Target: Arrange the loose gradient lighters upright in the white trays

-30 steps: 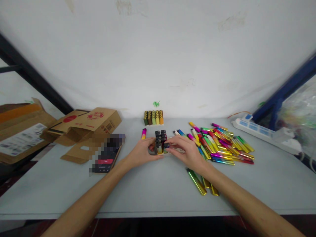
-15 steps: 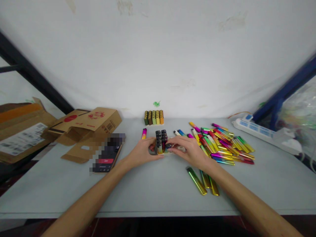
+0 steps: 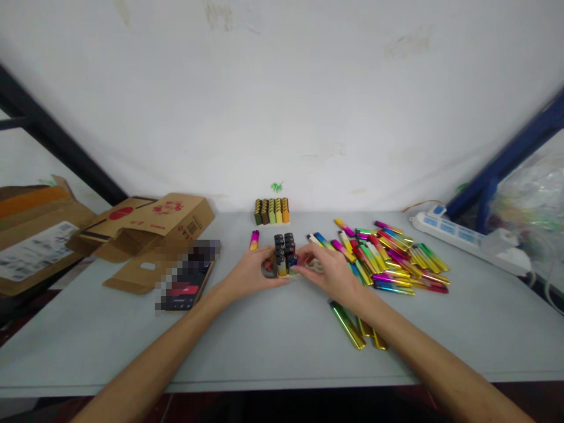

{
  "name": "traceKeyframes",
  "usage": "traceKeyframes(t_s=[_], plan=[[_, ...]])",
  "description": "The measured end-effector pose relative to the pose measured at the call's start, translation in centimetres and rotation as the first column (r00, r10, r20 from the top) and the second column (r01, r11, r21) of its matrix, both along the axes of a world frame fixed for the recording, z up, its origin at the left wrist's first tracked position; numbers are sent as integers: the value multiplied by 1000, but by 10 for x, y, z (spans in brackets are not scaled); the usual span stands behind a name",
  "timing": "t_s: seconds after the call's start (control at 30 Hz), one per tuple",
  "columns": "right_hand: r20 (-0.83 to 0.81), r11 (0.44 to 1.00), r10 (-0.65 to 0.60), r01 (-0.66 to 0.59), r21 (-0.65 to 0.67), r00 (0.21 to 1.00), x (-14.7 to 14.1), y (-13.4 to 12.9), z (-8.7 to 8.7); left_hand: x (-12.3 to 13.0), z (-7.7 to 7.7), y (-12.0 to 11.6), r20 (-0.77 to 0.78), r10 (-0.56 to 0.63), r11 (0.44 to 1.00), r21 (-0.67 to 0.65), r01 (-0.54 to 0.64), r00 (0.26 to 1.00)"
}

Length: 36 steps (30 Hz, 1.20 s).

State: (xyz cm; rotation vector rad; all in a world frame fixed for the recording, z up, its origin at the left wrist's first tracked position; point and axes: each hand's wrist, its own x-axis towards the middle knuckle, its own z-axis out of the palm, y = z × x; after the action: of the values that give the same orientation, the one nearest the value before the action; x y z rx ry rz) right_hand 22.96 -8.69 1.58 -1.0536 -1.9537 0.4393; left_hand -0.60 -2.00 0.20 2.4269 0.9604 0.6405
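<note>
Two columns of black-topped lighters (image 3: 279,252) stand upright in a pale tray (image 3: 294,276) in front of me. My left hand (image 3: 252,274) is closed around the tray's left side, with the thumb along its near edge. At the near end of the right column, my right hand (image 3: 329,271) pinches a blue lighter (image 3: 292,264) by its upper part. That lighter stands upright against the others; its lower end is hidden. The right part of the tray is partly covered by my right fingers.
Loose shiny lighters (image 3: 382,258) lie heaped on the right, with several green-gold ones (image 3: 348,324) nearer me. A filled lighter block (image 3: 272,212) stands by the wall. A pink lighter (image 3: 254,239), phone (image 3: 187,288), cardboard box (image 3: 176,214) and power strip (image 3: 471,238) surround the workspace.
My right hand has brought the lighter from a tilt to upright at the near end of the right column. The left hand keeps its hold, and the view has shifted slightly.
</note>
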Motion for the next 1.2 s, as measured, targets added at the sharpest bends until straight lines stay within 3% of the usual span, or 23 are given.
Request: traceKeyframes(t_s=[0.1, 0.2, 0.33, 0.47, 0.7, 0.83, 0.93, 1.0, 1.1, 1.2], plan=[[98, 1000, -25, 25, 0, 995, 10, 2, 6, -1, -1, 1, -14, -4, 1000, -4, 4, 1000], [195, 987, -158, 161, -1, 968, 30, 9, 12, -1, -1, 2, -32, -14, 1000, -15, 13, 999], [437, 936, -322, 352, 13, 840, 62, 21, 12, -2, 0, 2, -45, -4, 1000, -29, 2, 999], [619, 901, -298, 428, -69, 727, 81, 28, 6, -2, 0, 1, -46, 6, 1000, -31, -7, 999], [657, 891, -235, 429, -148, 716, 81, 28, 8, -2, 0, 1, -49, 11, 1000, -7, -11, 999], [507, 906, -291, 404, -126, 811, 79, 26, 12, -3, 0, 2, -46, 8, 1000, -11, -9, 999], [218, 911, -326, 367, -188, 920, 75, 24, 16, -3, 0, 2, -39, 2, 1000, -20, -2, 999], [-27, 927, -243, 224, -302, 970, 71, 21, 20, -2, 0, 2, -42, -1, 1000, -24, 0, 999], [-299, 926, -66, -53, -373, 952, 62, 15, 24, -2, 0, 2, -41, 6, 1000, -19, -7, 999], [-424, 905, -24, -161, -395, 905, 52, 10, 26, -2, 1, 3, -36, 10, 1000, -19, -11, 999]])
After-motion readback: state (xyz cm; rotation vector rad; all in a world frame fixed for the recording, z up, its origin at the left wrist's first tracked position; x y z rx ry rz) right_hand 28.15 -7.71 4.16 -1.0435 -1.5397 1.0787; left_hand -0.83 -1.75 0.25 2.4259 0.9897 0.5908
